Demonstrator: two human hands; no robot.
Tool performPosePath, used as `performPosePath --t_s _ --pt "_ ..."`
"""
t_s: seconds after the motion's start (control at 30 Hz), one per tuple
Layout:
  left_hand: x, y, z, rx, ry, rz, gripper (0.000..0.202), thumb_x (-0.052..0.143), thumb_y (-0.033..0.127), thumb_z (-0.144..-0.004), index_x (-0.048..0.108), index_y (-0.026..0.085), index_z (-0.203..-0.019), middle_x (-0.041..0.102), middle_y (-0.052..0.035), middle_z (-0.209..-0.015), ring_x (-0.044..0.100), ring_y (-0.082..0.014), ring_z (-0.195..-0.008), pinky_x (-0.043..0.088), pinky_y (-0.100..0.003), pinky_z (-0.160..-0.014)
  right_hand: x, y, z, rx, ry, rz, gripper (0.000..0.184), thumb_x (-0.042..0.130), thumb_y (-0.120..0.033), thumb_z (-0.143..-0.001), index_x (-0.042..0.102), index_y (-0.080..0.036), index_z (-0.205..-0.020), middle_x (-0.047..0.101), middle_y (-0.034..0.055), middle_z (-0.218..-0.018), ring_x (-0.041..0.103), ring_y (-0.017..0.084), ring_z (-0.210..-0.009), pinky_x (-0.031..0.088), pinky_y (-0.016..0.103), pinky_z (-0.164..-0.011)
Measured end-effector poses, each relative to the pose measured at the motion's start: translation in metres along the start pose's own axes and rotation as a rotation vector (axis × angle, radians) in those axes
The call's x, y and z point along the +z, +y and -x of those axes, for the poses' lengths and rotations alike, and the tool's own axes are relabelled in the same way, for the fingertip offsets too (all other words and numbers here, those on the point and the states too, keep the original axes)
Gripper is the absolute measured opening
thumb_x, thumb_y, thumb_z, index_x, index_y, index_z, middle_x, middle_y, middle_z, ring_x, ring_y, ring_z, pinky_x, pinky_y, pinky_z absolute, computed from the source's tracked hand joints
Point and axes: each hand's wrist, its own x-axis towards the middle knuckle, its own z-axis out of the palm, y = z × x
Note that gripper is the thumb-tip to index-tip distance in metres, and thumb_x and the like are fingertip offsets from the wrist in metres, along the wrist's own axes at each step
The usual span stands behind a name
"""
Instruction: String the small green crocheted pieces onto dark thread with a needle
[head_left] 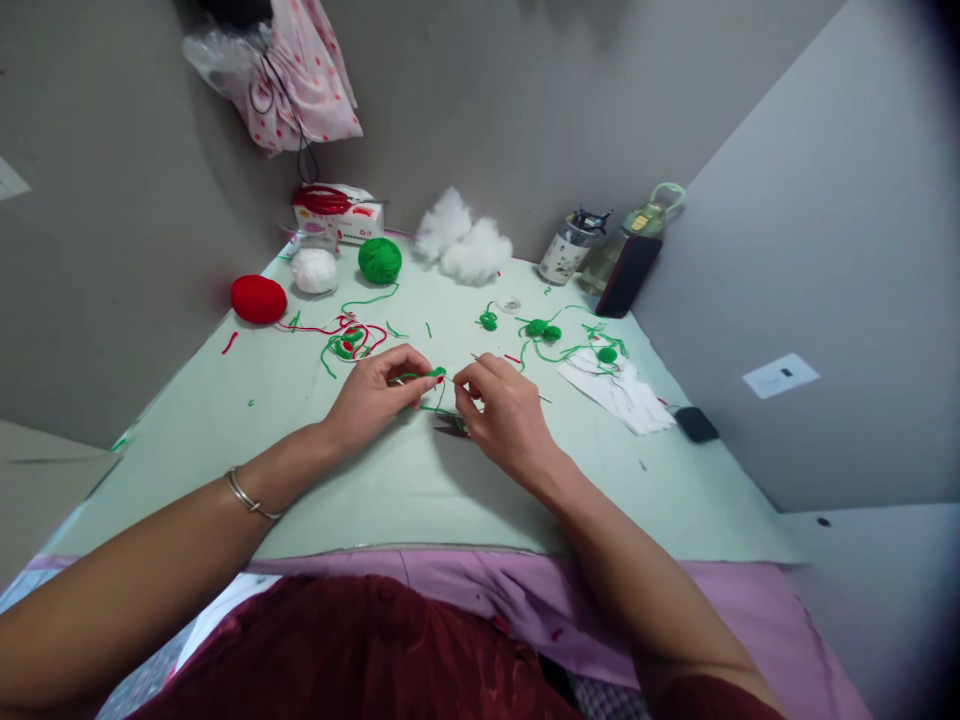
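Observation:
A small green piece of crochet (437, 373) is pinched between the thumb and fingers of my left hand (379, 390), with a green yarn strand trailing from it. My right hand (504, 412), just to its right, is closed around a thin crochet hook (545, 399); its shaft sticks out past the back of the hand. The hook's tip is too small to make out near the green piece. On the table below and between the hands lies a pair of scissors (450, 428), partly hidden by my right hand.
Red (259, 299), white (314, 270) and green (380, 260) yarn balls sit at the back left, near a tissue box (360, 222). White stuffing (469, 245) lies behind. To the right are small green pieces (541, 329), papers (619, 390), a pen jar (564, 252), a phone (630, 277) and a bottle (600, 262).

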Motion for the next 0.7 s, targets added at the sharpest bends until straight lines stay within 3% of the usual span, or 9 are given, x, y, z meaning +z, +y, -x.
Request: performPosePath --t_s 0.27,0.37,0.47,0.6,0.7 --pt "0.008 0.0 0.008 0.138 -0.017 -0.118 0.015 0.069 0.034 -0.087 0.068 0.019 -0.086 0.063 -0.0032 -0.086 0.06 -0.0162 -0.08 0.05 -0.027 -0.069 0.004 -0.003 0.0 0.165 -0.058 -0.319 0.011 0.058 -0.015 -0.09 0.061 -0.02 -0.099 0.059 -0.0018 -0.071 0.052 0.014 -0.065 0.04 0.027 -0.065" --pt "0.005 0.002 0.006 0.169 0.055 -0.125 0.014 0.071 0.033 -0.086 0.069 0.02 -0.087 0.062 -0.0037 -0.091 0.06 -0.017 -0.085 0.051 -0.026 -0.071 -0.002 0.0 -0.005 0.268 -0.063 -0.527 0.01 0.059 -0.029 -0.093 0.064 -0.02 -0.098 0.061 -0.0009 -0.076 0.051 0.013 -0.066 0.04 0.027 -0.065" --pt "0.002 0.003 0.003 0.141 0.036 -0.016 0.016 0.073 0.034 -0.084 0.071 0.02 -0.09 0.06 -0.0033 -0.095 0.059 -0.0154 -0.081 0.053 -0.026 -0.07 -0.008 0.009 -0.01 0.378 -0.053 -0.697 0.025 0.061 -0.042 -0.094 0.07 -0.019 -0.094 0.063 0.0021 -0.086 0.048 0.012 -0.067 0.038 0.027 -0.063" --pt "0.002 0.003 0.003 0.088 -0.071 0.083 0.015 0.076 0.033 -0.083 0.073 0.02 -0.09 0.059 -0.0013 -0.093 0.059 -0.0124 -0.075 0.052 -0.025 -0.069 -0.011 0.022 -0.013 0.552 -0.298 -1.01 0.03 0.074 -0.048 -0.082 0.074 -0.017 -0.083 0.052 -0.0036 -0.065 0.038 0.009 -0.058 0.03 0.025 -0.055" --pt "0.002 0.006 0.005 0.056 -0.136 0.103 0.012 0.076 0.031 -0.083 0.074 0.021 -0.09 0.061 -0.0006 -0.092 0.059 -0.0116 -0.074 0.05 -0.025 -0.07 -0.007 0.026 -0.013 0.696 -0.381 -1.23 0.028 0.084 -0.041 -0.071 0.072 -0.017 -0.078 0.051 -0.0051 -0.063 0.038 0.007 -0.056 0.031 0.022 -0.054"
